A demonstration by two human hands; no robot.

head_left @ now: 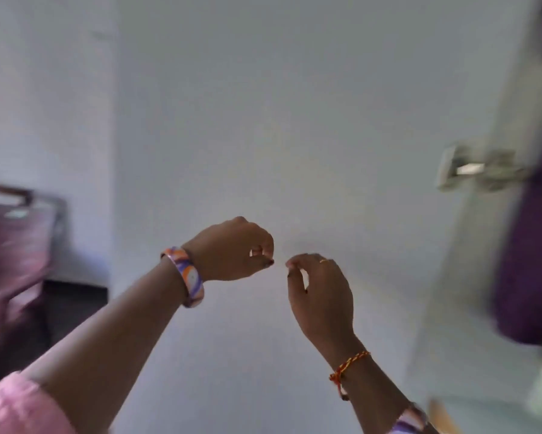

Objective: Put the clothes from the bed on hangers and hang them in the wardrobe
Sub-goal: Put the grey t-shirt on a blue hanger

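Pink sleeve fills the lower left corner, nearest the lens, and both forearms rise from it toward a pale wall. Left hand, banded at the wrist by a bright bangle, has its fingers curled in with thumb meeting fingertips; nothing shows between them. Right hand, with a red thread at its wrist, curls loosely, thumb and forefinger close together; it too holds nothing visible. Fingertips of the two nearly meet, likely readied between garments, though blur hides any fine thing pinched there.

Far left of the left hand lies the bed, covered in maroon; clothes on it cannot be made out through the blur. Right of the right hand stands a pale wardrobe door with a metal hinge, and beyond it a purple garment hangs. No hanger is in sight. That door, swung open, edges close to the right arm's path.
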